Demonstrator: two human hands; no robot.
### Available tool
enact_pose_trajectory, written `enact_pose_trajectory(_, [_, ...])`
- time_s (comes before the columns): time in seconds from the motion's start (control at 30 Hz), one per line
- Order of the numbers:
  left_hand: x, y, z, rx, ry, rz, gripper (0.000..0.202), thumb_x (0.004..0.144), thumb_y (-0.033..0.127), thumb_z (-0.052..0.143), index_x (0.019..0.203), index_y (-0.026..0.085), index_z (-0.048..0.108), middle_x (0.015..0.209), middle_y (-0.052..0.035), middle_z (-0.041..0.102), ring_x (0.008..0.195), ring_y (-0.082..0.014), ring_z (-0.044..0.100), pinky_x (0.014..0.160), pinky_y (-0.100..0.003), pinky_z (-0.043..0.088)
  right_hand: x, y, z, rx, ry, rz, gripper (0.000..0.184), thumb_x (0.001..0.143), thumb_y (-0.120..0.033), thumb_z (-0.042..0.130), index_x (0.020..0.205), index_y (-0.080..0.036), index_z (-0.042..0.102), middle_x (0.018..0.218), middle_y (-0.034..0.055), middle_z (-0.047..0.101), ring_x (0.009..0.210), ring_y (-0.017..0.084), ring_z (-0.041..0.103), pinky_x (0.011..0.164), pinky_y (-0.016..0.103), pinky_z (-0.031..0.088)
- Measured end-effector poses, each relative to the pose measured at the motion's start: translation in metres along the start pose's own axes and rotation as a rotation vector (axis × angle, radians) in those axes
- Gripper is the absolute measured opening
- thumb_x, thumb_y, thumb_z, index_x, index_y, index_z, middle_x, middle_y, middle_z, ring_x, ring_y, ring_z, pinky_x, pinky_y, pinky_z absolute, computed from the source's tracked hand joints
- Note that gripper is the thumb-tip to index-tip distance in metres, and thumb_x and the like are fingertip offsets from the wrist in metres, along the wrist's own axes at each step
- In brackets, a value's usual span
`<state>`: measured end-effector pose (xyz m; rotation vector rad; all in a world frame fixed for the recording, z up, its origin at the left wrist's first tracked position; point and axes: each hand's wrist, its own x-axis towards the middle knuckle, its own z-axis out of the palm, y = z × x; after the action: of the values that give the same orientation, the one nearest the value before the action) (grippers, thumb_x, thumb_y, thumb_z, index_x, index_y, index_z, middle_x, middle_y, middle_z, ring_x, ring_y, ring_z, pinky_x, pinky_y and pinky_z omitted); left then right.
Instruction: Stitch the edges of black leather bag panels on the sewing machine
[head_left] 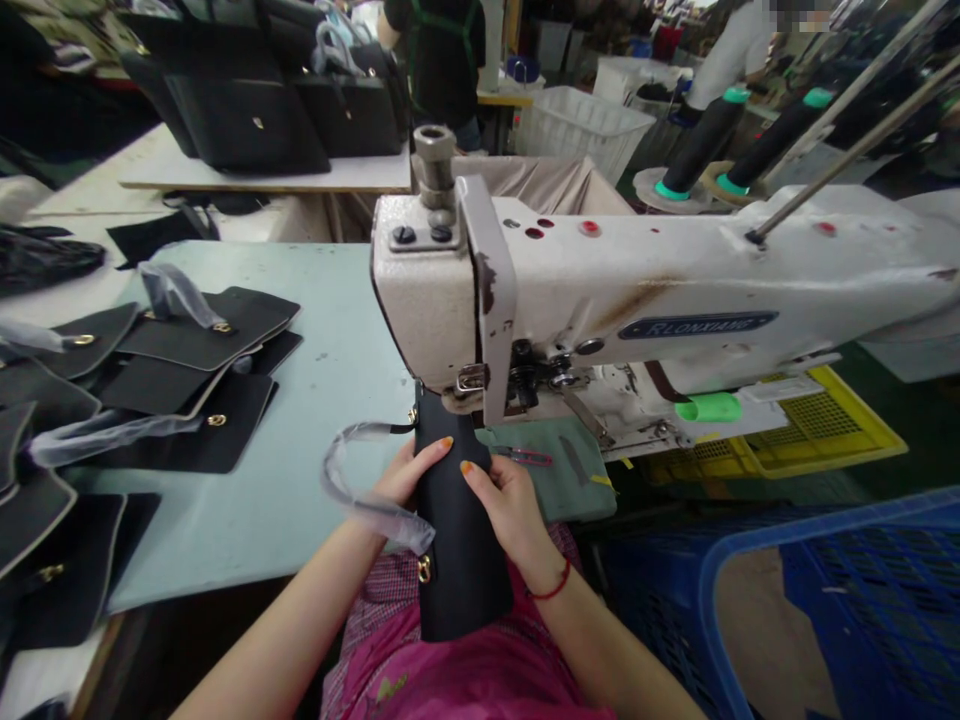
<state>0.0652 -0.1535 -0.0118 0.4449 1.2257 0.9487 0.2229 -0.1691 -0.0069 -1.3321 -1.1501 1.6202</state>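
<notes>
Left hand (409,475): grasping black bag flap (459,570) at its edge.
Right hand (511,512): grasping same flap, below sewing machine (600,290).
Handling: light, bit stiff; hold 2 long edges.

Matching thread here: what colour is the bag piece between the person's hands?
Black, shown best in the head view, on the bag piece.

Workshop, pale workbench (360,175), white basket (577,130), blue crate (825,520), green floor (844,365)
</notes>
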Motion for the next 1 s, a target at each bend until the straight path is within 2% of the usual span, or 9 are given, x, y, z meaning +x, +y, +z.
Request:
enact_pose_trajectory(0.17, [0.014,0.007,-0.007,0.060,-0.014,0.026,0.047,0.066,0.042,0.081,0.103,0.018,0.067,0.103,-0.0101,0.075,0.084,-0.0258,0.073,0.073,-0.032,0.060,0.013,0.000,0.002,-0.010,0.001,-0.013,0.035,0.082,-0.048,0.064,0.083,-0.013,0.068,0.077,0.0040,0.066,0.067,0.015,0.057,0.059,0.023,0.045])
enact_pose_trajectory(0.3, [0.027,0.011,-0.014,0.095,-0.040,0.035,0.046,0.068,0.045,0.080,0.105,0.020,0.068,0.105,-0.0106,0.075,0.092,-0.0296,0.072,0.077,-0.034,0.060,0.023,-0.001,0.004,-0.032,0.015,-0.040,0.035,0.081,-0.048,0.064,0.081,-0.013,0.068,0.074,0.0033,0.066,0.066,0.014,0.056,0.057,0.022,0.043])
enact_pose_trajectory(0.53, [0.051,0.016,-0.030,0.242,-0.117,0.103,0.060,0.067,0.056,0.077,0.114,0.020,0.068,0.104,-0.0109,0.075,0.104,-0.0363,0.068,0.085,-0.041,0.059,0.037,-0.009,0.008,-0.079,0.003,-0.092,0.037,0.083,-0.050,0.061,0.079,-0.014,0.069,0.077,0.0048,0.068,0.071,0.017,0.060,0.057,0.022,0.044])
enact_pose_trajectory(0.73, [0.071,0.024,-0.038,0.274,-0.164,0.140,0.068,0.064,0.062,0.075,0.117,0.020,0.065,0.119,-0.0111,0.071,0.113,-0.0361,0.064,0.093,-0.044,0.055,0.043,-0.010,0.012,-0.099,0.027,-0.128,0.038,0.083,-0.051,0.060,0.072,-0.014,0.064,0.070,0.0026,0.064,0.066,0.015,0.057,0.054,0.021,0.041])
enact_pose_trajectory(0.87, [0.073,0.034,-0.041,0.294,-0.188,0.121,0.068,0.060,0.059,0.080,0.114,0.021,0.065,0.113,-0.0114,0.073,0.111,-0.0371,0.065,0.089,-0.043,0.057,0.045,-0.007,0.011,-0.179,0.042,-0.166,0.042,0.084,-0.053,0.059,0.065,-0.016,0.059,0.060,0.0000,0.057,0.060,0.013,0.051,0.050,0.020,0.036])
enact_pose_trajectory(1.0, [0.061,0.044,-0.040,0.328,-0.247,0.059,0.063,0.060,0.054,0.082,0.111,0.020,0.066,0.108,-0.0115,0.074,0.107,-0.0350,0.067,0.087,-0.040,0.058,0.047,-0.009,0.004,-0.193,0.076,-0.174,0.049,0.088,-0.058,0.052,0.064,-0.016,0.056,0.057,-0.0009,0.052,0.054,0.011,0.047,0.047,0.020,0.034])
